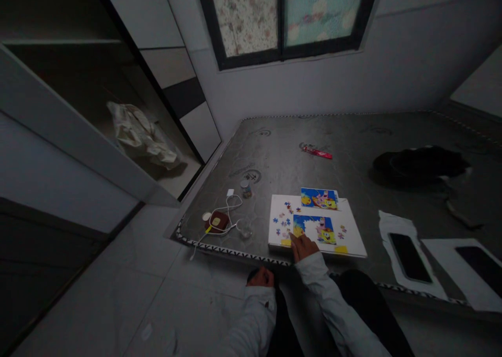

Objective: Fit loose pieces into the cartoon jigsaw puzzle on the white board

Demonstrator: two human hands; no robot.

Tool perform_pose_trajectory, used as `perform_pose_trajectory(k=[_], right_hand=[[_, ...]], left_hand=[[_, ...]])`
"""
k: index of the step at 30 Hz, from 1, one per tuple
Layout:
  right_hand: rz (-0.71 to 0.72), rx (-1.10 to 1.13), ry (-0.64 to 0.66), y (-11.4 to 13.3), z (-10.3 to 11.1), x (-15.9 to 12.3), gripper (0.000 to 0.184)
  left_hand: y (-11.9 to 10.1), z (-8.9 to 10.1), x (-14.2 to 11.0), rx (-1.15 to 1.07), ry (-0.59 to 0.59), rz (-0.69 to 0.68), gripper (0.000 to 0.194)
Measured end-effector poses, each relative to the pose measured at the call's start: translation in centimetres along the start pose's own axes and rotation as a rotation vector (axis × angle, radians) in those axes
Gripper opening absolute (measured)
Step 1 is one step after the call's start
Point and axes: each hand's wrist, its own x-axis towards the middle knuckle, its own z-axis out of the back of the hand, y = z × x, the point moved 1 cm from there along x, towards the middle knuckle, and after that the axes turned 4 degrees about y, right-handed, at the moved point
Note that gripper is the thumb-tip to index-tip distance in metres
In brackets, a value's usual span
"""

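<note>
My right hand reaches over the front edge of a white board, fingers pressed together at the lower left corner of a partly assembled jigsaw puzzle. Whatever the fingertips may grip is too small to make out. The puzzle shows yellow and pink cartoon figures on blue, with a pale gap in its middle. Loose puzzle pieces lie left of it, and a few more pieces to the right. Behind stands a matching picture card, lying flat. My left hand rests closed by my knee, apart from the board.
Left of the board are a small lidded jar, a white cable, a brown box and a clear round object. A red packet lies farther back. At right are a phone, another dark phone-like slab and a black item.
</note>
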Motion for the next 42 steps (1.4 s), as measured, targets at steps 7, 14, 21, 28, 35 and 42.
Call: perform_pose_trajectory(k=[7, 14, 21, 28, 35, 42], right_hand=[[-0.029, 0.070, -0.242, -6.5, 3.1, -4.0, 0.031], [-0.248, -0.010, -0.278, -15.1, 6.4, -11.5, 0.033], [-0.381, 0.104, -0.064, -12.4, 7.5, -11.5, 0.044], [-0.343, 0.070, -0.011, -11.6, 7.7, -10.6, 0.046], [-0.263, 0.052, -0.130, -12.5, 6.2, -11.5, 0.048], [-0.245, 0.052, -0.094, -13.7, 5.3, -11.9, 0.040]], left_hand=[[0.1, 0.4, -0.4, 0.002, -0.017, -0.045, 0.026], [0.1, 0.1, 0.4, -0.004, 0.090, -0.009, 0.024], [-0.2, 0.0, 0.1, -0.018, 0.013, -0.024, 0.025], [-0.3, -0.2, -0.3, 0.014, -0.078, -0.039, 0.026], [-0.7, 0.9, -0.5, -0.015, 0.001, -0.014, 0.032], [-0.6, 1.6, -0.7, -0.022, 0.034, -0.029, 0.031]])
